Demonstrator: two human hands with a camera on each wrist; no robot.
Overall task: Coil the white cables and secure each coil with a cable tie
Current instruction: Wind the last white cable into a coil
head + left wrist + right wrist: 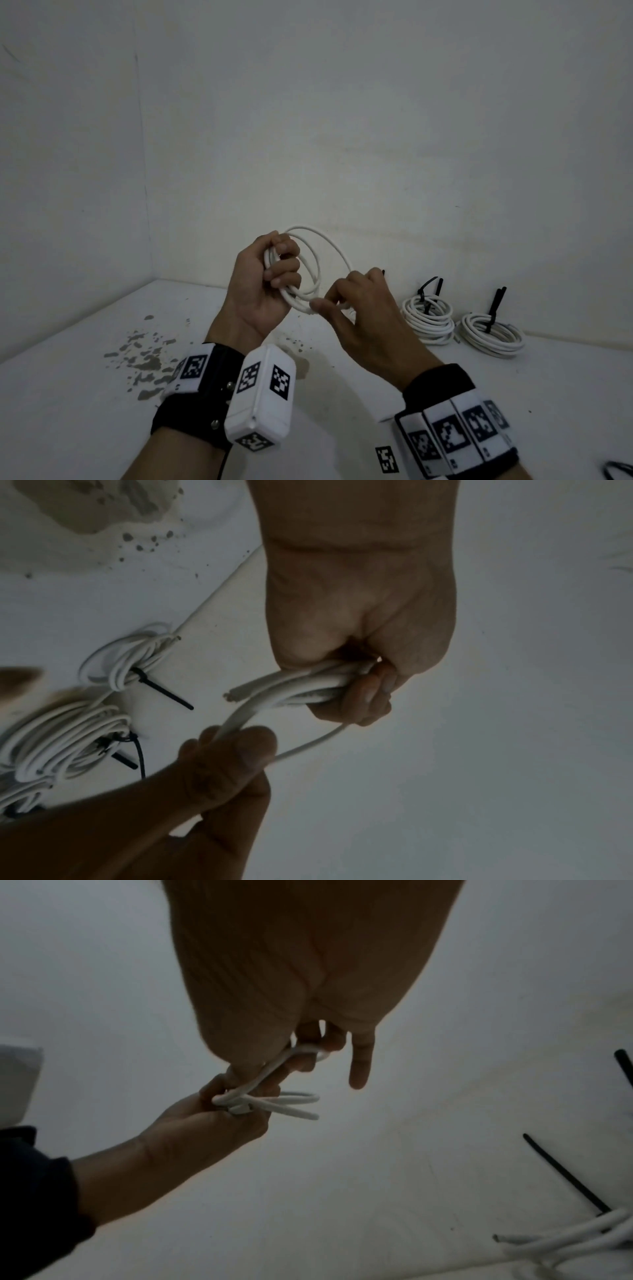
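Above the table, my left hand (281, 270) grips a white cable coil (334, 248) of several loops, fingers curled round the bunched strands (308, 687). Two cut cable ends (236, 693) stick out of that fist. My right hand (328, 302) pinches one strand of the same cable at the coil's lower edge, thumb and fingers closed on it (236, 739). In the right wrist view the strand (274, 1069) runs from my right fingers down to the left hand (232, 1099). No tie shows on this coil.
Two finished white coils (428, 318) (493, 334) with black cable ties (495, 305) lie at the right against the wall. A black tie tip (382, 272) shows behind my right hand. Grey stains (144, 356) mark the white table's left; a black object (618, 472) sits at the bottom right corner.
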